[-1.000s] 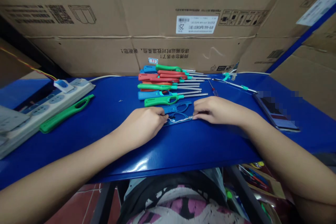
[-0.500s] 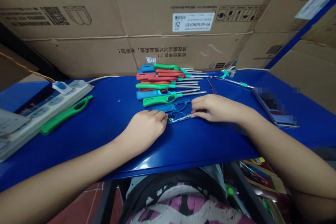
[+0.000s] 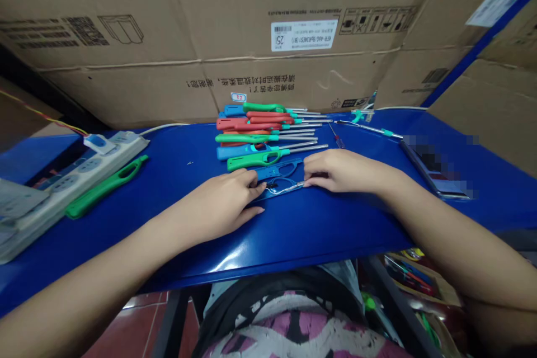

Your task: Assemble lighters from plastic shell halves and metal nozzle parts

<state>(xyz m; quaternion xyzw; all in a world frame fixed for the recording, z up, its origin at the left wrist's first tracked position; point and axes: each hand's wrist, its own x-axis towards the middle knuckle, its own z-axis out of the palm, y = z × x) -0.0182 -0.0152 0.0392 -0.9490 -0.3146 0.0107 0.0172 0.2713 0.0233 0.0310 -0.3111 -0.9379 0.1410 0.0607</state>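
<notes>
A blue lighter casing half (image 3: 287, 191) lies open on the table, with a black part (image 3: 272, 185) and a thin white wire inside. The fingers of my left hand (image 3: 224, 201) rest on its handle end by the black part, with the thumb held apart below. My right hand (image 3: 342, 170) pinches the end of a metal lighter tube (image 3: 299, 184) at the casing's front; its far end is hidden under that hand. Just behind lies a second blue casing half (image 3: 277, 170), partly covered by my left hand.
Several finished-looking long-necked lighters (image 3: 251, 123) are stacked behind. A screwdriver (image 3: 339, 142), a loose metal tube (image 3: 369, 128) and a phone (image 3: 436, 170) lie to the right. At left are a power strip (image 3: 86, 170) and a green casing half (image 3: 104, 187). A cardboard box (image 3: 168, 84) stands behind.
My left hand has shifted slightly left and opened, its thumb now away from the other fingers. My right hand keeps its pinch on the tube.
</notes>
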